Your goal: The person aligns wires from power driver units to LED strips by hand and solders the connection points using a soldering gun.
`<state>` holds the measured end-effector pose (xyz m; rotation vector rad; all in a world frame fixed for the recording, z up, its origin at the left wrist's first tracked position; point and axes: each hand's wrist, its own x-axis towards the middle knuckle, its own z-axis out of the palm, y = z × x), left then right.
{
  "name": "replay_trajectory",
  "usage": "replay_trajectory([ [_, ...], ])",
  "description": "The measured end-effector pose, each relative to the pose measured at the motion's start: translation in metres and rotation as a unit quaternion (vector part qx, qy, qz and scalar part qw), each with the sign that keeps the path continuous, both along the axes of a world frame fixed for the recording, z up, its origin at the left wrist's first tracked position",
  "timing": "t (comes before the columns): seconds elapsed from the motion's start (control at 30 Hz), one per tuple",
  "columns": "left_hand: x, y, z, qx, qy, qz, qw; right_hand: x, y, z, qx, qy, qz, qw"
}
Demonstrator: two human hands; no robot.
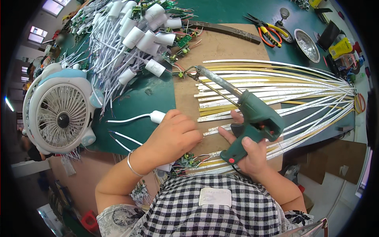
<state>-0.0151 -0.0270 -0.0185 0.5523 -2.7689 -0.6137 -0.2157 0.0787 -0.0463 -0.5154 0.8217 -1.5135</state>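
My right hand point(256, 156) is wrapped round the handle of a green soldering gun point(258, 114). Its metal tip points up and left, over the cardboard near a small circuit board with wires. My left hand point(175, 132) is closed, fingers pinched together by the end of an LED strip point(211, 132); what they grip is hidden. A white plastic sleeve point(157, 117) with a white cable shows just behind that hand. Many LED strips point(237, 86), white and yellow, fan out across the cardboard point(185, 94) and gather at the right.
A heap of white sleeves with cables and circuit boards point(134, 37) fills the back left. A fan point(63, 118) stands at left. Beyond the strips lie a dark bar point(225, 31), pliers point(272, 33) and a metal bowl point(306, 45). A yellow bottle point(340, 48) stands far right.
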Motion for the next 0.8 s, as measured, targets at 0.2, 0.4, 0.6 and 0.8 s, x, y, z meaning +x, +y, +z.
replay_trajectory([
  [0.2, -0.002, 0.008, -0.001, 0.041, 0.055, 0.109, 0.992, 0.000, -0.001, 0.001, 0.006, -0.005, 0.004, 1.000],
  [0.4, -0.006, 0.010, -0.003, 0.042, 0.012, 0.135, 0.990, 0.001, -0.001, 0.002, 0.008, 0.000, -0.001, 1.000],
  [0.6, -0.010, 0.011, -0.007, 0.010, 0.011, 0.143, 0.990, 0.000, -0.001, 0.004, 0.014, 0.007, 0.008, 1.000],
  [0.8, -0.010, 0.013, -0.006, -0.007, 0.013, 0.152, 0.988, 0.002, -0.001, 0.010, 0.018, 0.012, -0.005, 1.000],
])
